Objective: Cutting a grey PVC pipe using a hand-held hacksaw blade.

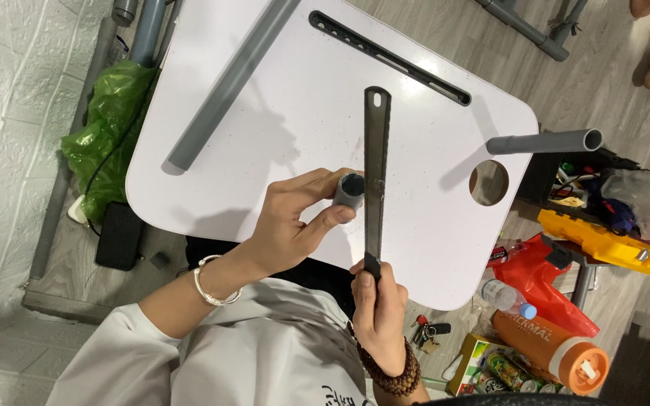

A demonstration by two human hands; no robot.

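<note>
A short grey pipe piece (349, 191) sits at frame centre, just above the white bench (280, 113), its open end turned toward the camera. The left hand (291, 225) grips it, thumb under and fingers (317, 180) over, from the lower left. Touching its right side is a hacksaw blade (376, 180), long axis running nearly vertical in the frame, toothed edge to the right, hole end uppermost. The right hand (379, 316), directly below, clenches the blade's lower end. The blade thus crosses the pipe piece at about a right angle. A long grey pipe (227, 83) lies diagonally at upper left; another pipe (543, 141) projects at right.
</note>
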